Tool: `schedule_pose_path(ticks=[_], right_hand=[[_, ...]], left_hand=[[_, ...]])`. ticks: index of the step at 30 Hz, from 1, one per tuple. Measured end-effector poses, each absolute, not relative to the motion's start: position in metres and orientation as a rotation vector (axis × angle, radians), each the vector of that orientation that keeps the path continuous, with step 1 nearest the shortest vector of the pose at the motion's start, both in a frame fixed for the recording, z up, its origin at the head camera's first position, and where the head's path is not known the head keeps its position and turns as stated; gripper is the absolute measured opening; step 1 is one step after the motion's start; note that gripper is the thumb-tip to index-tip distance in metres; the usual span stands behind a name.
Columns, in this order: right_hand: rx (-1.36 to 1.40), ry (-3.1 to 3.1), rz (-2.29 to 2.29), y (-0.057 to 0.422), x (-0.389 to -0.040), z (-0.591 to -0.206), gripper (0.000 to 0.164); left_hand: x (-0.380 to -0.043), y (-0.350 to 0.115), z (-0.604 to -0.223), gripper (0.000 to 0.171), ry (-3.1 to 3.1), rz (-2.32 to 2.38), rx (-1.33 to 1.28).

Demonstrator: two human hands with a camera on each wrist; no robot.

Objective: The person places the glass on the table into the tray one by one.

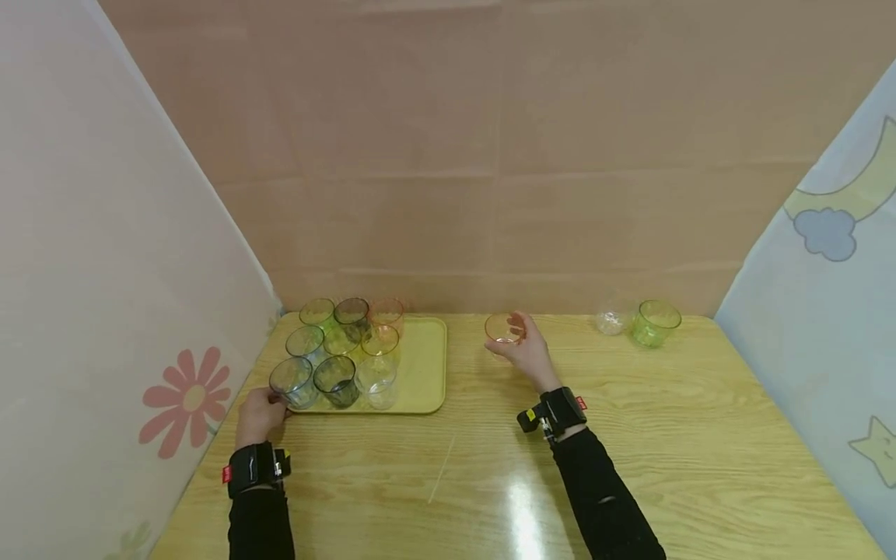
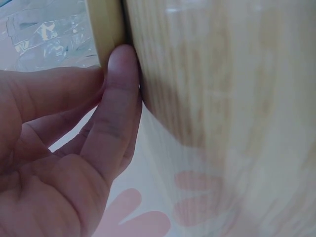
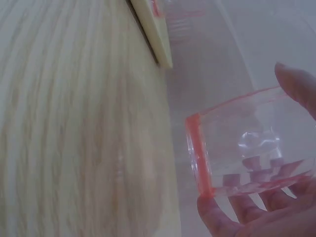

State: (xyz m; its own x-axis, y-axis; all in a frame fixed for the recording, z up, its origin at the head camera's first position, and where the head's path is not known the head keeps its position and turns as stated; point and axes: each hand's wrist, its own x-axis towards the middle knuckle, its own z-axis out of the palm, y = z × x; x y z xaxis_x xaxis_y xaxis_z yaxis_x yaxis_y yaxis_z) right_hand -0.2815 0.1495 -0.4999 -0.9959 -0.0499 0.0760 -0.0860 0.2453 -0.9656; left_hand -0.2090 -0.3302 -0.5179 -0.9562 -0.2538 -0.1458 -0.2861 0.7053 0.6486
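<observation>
My right hand (image 1: 526, 350) holds a clear cup (image 1: 504, 330) with a pinkish-orange tint, right of the tray. In the right wrist view the thumb is on one side of the cup (image 3: 252, 143) and several fingers (image 3: 217, 217) on the other. The cup seems to be off the tabletop. At the front left corner of the yellow tray (image 1: 423, 373), my left hand (image 1: 259, 416) pinches the rim. The left wrist view shows thumb and fingertips on the tray edge (image 2: 107, 29). Green, grey, pink, yellow, bluish and clear cups (image 1: 339, 381) stand close together on the tray.
A small clear cup (image 1: 610, 322) and a green cup (image 1: 655, 325) stand at the table's back right. The wooden table (image 1: 392, 482) meets a brown back wall (image 1: 490, 194). Patterned panels rise on the left (image 1: 105, 272) and right (image 1: 812, 350).
</observation>
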Motion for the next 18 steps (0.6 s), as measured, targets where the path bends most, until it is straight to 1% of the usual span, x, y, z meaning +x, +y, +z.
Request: schedule_pose_path(ticks=[10, 18], right_hand=[[0.264, -2.488, 2.020, 0.115, -0.296, -0.503, 0.086], [0.182, -2.461, 2.045, 0.088, -0.306, -0.493, 0.089]], left_hand=[[-0.212, -0.331, -0.520, 0.027, 2.864, 1.085, -0.457], [-0.211, -0.330, -0.519, 0.027, 2.865, 1.078, -0.459]])
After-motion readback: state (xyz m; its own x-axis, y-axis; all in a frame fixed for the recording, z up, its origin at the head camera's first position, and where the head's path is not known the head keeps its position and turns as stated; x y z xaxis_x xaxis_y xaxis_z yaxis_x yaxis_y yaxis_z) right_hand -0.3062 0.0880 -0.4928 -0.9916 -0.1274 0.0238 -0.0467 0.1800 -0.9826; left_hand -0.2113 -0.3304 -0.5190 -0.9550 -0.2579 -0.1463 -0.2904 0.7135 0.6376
